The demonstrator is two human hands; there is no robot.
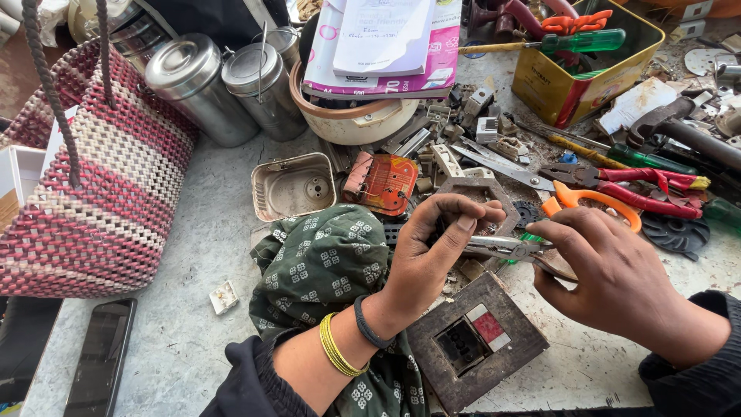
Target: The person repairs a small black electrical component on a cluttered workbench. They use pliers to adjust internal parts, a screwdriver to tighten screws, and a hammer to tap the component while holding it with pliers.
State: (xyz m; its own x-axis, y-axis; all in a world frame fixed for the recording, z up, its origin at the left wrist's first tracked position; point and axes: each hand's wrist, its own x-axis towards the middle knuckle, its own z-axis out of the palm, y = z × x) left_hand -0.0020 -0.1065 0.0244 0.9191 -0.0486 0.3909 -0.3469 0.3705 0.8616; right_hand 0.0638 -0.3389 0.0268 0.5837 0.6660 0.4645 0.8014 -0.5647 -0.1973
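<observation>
My left hand (pixel 432 251) is curled, its fingertips pinching a small part that I cannot make out, just above a green patterned cloth (pixel 324 266). My right hand (pixel 614 278) grips a pair of metal pliers (pixel 502 247) whose jaws point left toward the left fingertips. Below the hands lies a dark square switch plate (pixel 475 340) with a red and white rocker in its middle. Yellow and black bangles circle my left wrist.
A red and white woven basket (pixel 93 193) stands at left, with a dark phone (pixel 100 355) in front of it. Steel canisters (pixel 197 89), a bowl under booklets (pixel 355 116), a yellow tin of tools (pixel 594 73), scissors (pixel 594 201), pliers and loose electrical parts crowd the back and right.
</observation>
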